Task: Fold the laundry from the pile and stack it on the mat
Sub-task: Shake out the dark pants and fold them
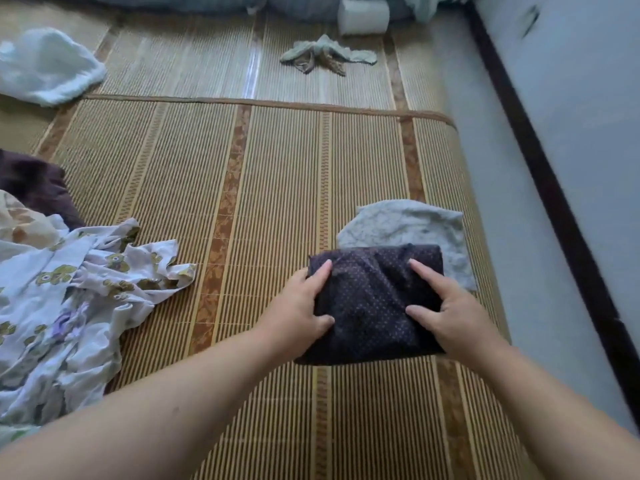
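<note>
- Placing the folded bundle (374, 303) on the grey cloth (415, 223); left hand (301, 306) and right hand (450, 313) fingers pinching its sides.
- Next, I'd guess: let go, then hit the pile (69, 289).

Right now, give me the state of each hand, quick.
Left hand: grips the left edge of the folded dark dotted garment.
Right hand: grips the right edge of that garment.
</note>
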### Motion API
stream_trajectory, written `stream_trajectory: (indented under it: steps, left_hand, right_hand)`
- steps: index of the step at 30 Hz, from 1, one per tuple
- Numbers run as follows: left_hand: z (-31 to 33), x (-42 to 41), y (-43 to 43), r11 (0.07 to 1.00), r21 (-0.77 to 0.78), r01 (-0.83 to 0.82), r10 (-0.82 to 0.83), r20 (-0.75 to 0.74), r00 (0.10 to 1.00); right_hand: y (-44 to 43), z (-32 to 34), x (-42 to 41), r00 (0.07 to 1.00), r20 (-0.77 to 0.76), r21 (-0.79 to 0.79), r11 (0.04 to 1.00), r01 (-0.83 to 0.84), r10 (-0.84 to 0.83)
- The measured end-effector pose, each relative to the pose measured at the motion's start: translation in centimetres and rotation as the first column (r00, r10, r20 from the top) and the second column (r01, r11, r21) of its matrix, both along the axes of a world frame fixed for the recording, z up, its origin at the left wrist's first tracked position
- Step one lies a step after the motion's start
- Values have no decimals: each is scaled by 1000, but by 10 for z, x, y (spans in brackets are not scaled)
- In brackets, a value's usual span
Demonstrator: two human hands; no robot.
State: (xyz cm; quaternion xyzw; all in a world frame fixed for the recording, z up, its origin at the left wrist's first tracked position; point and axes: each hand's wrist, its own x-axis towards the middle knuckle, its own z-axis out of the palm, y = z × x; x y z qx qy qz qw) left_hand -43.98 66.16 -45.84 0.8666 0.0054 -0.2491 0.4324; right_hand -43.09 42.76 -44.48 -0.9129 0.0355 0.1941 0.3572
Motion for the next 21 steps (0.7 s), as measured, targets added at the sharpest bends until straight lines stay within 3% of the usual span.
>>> stream_trajectory:
  steps: [4, 7, 9, 13, 18, 21]
  left_hand:
    - [2, 74, -47, 996, 78, 43, -53, 139, 989]
    - [-12, 110, -71, 992, 123, -44, 16, 214, 977]
    - [-28, 120, -85, 974, 219, -65, 32, 149, 988]
    - [-60, 119, -102, 825, 559, 85, -103, 1, 995]
    - [-67, 120, -103, 838, 533, 114, -60, -119, 991]
    - [-59, 113, -95, 851, 519, 81, -77, -30, 997]
  right_hand:
    - [-41, 4, 60, 996, 89, -114, 993, 19, -9]
    - [-54, -13, 95, 996, 88, -209, 977, 47, -29]
    - [-59, -34, 109, 998, 51, -286, 957, 46, -33]
    - [-62, -66, 119, 991, -123, -478, 878, -20, -44]
    - [-65, -65, 127, 969, -216, -501, 866, -7, -117]
    - [-58, -51, 115, 998, -56, -560, 828, 5, -43]
